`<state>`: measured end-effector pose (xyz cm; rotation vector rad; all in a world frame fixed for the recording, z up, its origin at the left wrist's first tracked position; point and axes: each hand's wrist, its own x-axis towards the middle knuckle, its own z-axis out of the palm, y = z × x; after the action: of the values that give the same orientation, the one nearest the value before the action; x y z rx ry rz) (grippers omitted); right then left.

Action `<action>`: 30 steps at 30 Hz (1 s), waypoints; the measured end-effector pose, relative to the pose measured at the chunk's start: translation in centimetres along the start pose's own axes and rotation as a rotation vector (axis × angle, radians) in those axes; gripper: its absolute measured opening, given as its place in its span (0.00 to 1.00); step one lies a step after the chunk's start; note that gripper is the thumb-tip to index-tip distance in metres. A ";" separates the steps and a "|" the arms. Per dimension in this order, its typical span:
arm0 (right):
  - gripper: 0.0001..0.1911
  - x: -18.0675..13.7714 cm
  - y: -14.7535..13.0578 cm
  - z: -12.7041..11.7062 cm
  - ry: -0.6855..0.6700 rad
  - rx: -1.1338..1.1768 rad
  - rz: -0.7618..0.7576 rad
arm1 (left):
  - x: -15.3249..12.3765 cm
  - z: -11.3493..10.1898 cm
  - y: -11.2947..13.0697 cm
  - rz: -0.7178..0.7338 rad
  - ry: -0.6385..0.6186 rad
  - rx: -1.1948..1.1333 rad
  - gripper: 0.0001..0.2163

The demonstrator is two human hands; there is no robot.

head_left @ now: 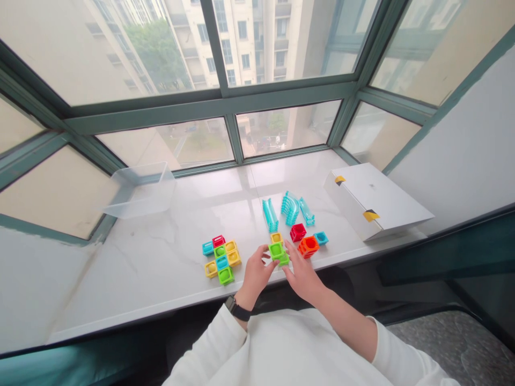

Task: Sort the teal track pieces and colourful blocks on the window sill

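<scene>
My left hand (255,274) and my right hand (301,274) meet over the front of the white marble sill (161,268). Both pinch a small stack of green cube blocks (278,252), the left from the left side, the right from the right. A yellow cube (276,237) sits just behind the stack. Right of it lie a red cube (298,232), an orange cube (308,246) and a small blue cube (321,237). A joined cluster of coloured cubes (221,259) lies to the left of my left hand.
Several turquoise ribbed track pieces (287,210) lie behind the cubes. A white cardboard box (374,201) rests at the right end of the sill. A clear plastic bin (140,188) stands at the back left, against the window.
</scene>
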<state>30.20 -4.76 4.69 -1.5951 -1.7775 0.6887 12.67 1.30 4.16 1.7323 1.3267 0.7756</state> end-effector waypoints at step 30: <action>0.40 -1.1 4.5 3.8 0.017 0.120 0.217 | 0.7 3.2 -2.7 -0.008 -0.109 -0.051 0.21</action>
<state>30.37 -5.18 -1.29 -1.7211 -1.5346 0.8622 14.29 1.55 0.21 1.7038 1.2297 0.6939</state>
